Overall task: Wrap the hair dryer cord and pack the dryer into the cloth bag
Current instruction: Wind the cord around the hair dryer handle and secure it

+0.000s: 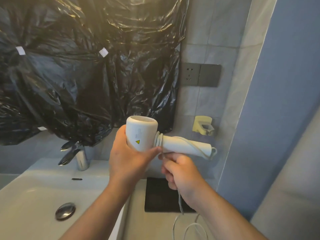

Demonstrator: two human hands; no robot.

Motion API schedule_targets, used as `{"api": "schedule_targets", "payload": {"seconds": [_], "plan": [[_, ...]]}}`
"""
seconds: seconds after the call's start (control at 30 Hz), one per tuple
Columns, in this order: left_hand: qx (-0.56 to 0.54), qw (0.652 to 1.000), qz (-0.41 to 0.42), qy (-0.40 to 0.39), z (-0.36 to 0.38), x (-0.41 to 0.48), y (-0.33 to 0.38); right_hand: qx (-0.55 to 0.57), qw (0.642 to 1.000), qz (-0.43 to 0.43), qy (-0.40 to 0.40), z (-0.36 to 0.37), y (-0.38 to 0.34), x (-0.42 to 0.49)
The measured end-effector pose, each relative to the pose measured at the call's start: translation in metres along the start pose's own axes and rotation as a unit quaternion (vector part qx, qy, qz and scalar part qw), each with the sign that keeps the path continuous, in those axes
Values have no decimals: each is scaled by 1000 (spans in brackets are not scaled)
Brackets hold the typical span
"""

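Note:
A white hair dryer (142, 131) is held up over the counter, barrel upright and handle (185, 144) pointing right. My left hand (128, 156) grips the barrel from the left and below. The pale cord (160, 140) is looped a few times round the handle where it meets the barrel, and one strand spirals along the handle to its end. My right hand (181, 174) grips the cord just under the handle. Loose cord (190, 226) hangs down onto the counter. A black cloth bag (157, 196) lies flat on the counter under my right hand.
A white sink (34, 193) with a chrome drain plug (65, 210) and a chrome tap (81, 158) is at the lower left. Black plastic sheeting (83, 66) covers the wall above. A dark wall socket (200, 75) and a yellowish wall holder (202, 125) sit at the right.

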State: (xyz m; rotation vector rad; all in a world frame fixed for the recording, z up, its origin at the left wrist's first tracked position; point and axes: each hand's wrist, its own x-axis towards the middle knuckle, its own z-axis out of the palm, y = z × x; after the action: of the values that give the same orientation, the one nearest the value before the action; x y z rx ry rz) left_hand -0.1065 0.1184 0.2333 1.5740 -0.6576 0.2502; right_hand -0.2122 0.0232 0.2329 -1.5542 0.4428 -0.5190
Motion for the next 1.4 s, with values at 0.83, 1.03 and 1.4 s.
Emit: {"api": "schedule_targets", "payload": {"seconds": [0.83,1.03,1.4], "plan": [[109,987,52,-104,-36,-148,-98,-487,790,-371,27,-26,154,-89],[124,984,71,-111,-52,-175,-63,-400,839,-369,6,-29,131,-131],[221,960,119,-125,-59,-200,-21,-368,863,-345,39,-40,106,-175]]}}
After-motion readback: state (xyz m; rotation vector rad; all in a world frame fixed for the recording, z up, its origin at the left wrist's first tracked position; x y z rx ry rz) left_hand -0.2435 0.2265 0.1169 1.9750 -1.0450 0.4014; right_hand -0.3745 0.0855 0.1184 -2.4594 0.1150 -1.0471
